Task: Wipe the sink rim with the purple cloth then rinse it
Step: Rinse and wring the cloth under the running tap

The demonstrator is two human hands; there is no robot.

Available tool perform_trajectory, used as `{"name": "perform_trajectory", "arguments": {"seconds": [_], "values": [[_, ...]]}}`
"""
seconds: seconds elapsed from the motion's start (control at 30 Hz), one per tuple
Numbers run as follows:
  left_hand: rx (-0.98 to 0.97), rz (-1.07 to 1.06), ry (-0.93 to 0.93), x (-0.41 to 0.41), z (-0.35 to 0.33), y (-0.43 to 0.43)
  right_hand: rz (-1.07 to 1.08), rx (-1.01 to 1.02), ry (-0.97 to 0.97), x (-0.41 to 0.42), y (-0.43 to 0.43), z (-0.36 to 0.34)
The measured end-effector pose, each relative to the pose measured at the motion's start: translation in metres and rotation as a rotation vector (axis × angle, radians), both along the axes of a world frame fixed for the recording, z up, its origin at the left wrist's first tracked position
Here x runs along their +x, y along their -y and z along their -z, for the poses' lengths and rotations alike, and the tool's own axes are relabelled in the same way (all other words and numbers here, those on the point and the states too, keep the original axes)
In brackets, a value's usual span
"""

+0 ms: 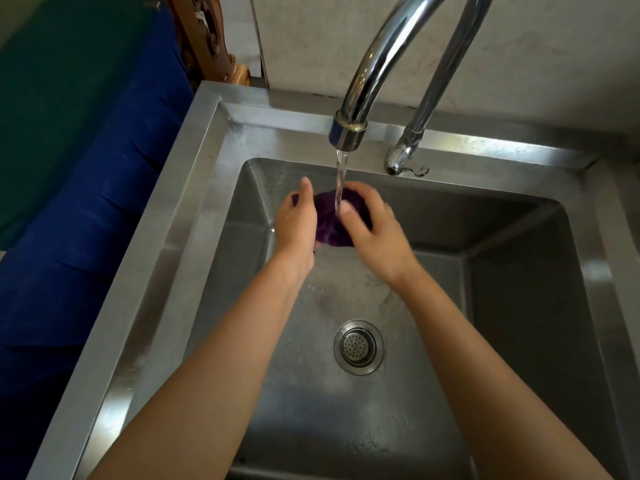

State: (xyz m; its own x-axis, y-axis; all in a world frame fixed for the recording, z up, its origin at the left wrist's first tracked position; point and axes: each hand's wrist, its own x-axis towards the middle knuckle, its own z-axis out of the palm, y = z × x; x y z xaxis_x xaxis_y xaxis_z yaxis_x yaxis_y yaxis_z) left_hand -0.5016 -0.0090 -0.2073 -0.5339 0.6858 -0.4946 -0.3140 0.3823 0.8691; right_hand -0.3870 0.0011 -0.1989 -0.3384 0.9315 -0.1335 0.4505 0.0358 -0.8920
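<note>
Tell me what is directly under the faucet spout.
A water stream falls from the faucet spout onto the bunched purple cloth, held between the left hand and right hand over the sink basin. The hands cover much of the cloth; the basin floor directly beneath is hidden.

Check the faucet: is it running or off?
Running. Water streams from the faucet spout onto the purple cloth held between left hand and right hand.

One cam, head-worn, wide-angle. Sits close above the sink, aimed steeply down & fwd into the basin. Faucet v. near lens at top centre; back wall fills top edge; drain below centre.
</note>
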Motion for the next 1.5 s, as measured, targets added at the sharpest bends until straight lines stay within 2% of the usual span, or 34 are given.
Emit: {"name": "perform_trajectory", "arguments": {"seconds": [0.07, 0.2, 0.27, 0.33, 0.43, 0.53, 0.6, 0.73, 0.8, 0.93, 1.07, 1.13, 1.27, 1.4, 1.5], "values": [[0.033, -0.001, 0.031, 0.002, 0.003, 0.000, -0.017, 0.095, 0.047, -0.009, 0.016, -0.008], [0.105, 0.016, 0.212, 0.012, 0.012, 0.009, 0.062, 0.306, 0.248, -0.031, 0.022, -0.016], [0.097, 0.024, 0.185, 0.014, 0.021, 0.013, 0.113, 0.268, 0.321, -0.035, 0.011, -0.011], [0.050, -0.007, 0.098, 0.019, 0.026, 0.016, 0.179, 0.129, 0.326, -0.034, -0.003, -0.006], [0.030, -0.033, -0.063, 0.024, 0.023, 0.019, 0.257, 0.015, 0.228, -0.029, -0.012, 0.007], [0.066, 0.028, -0.152, 0.021, 0.012, 0.019, 0.277, -0.122, -0.047, -0.025, -0.013, 0.015], [0.080, 0.037, -0.191, 0.017, 0.008, 0.019, 0.237, -0.217, -0.199, -0.019, -0.016, 0.014], [0.046, 0.019, -0.165, 0.008, 0.008, 0.015, 0.046, -0.253, -0.310, -0.006, -0.016, 0.006], [0.024, -0.019, -0.122, 0.004, 0.008, 0.011, -0.033, -0.190, -0.262, -0.008, -0.007, -0.001], [-0.035, 0.044, 0.043, 0.009, 0.007, 0.011, -0.065, 0.174, 0.069, -0.025, 0.003, -0.005], [-0.042, 0.008, 0.016, 0.016, 0.010, 0.013, -0.012, 0.261, 0.168, -0.034, -0.006, -0.007], [-0.030, -0.035, -0.053, 0.016, 0.010, 0.010, 0.057, 0.234, 0.181, -0.035, -0.009, -0.007], [0.067, 0.008, -0.340, 0.018, 0.001, 0.009, 0.210, 0.067, 0.119, -0.036, -0.017, -0.004], [0.093, 0.111, -0.652, 0.016, -0.003, 0.008, 0.174, -0.132, 0.094, -0.035, -0.031, -0.005], [0.127, 0.163, -0.753, 0.011, -0.002, 0.007, 0.182, -0.252, 0.072, -0.036, -0.036, -0.007]]}}
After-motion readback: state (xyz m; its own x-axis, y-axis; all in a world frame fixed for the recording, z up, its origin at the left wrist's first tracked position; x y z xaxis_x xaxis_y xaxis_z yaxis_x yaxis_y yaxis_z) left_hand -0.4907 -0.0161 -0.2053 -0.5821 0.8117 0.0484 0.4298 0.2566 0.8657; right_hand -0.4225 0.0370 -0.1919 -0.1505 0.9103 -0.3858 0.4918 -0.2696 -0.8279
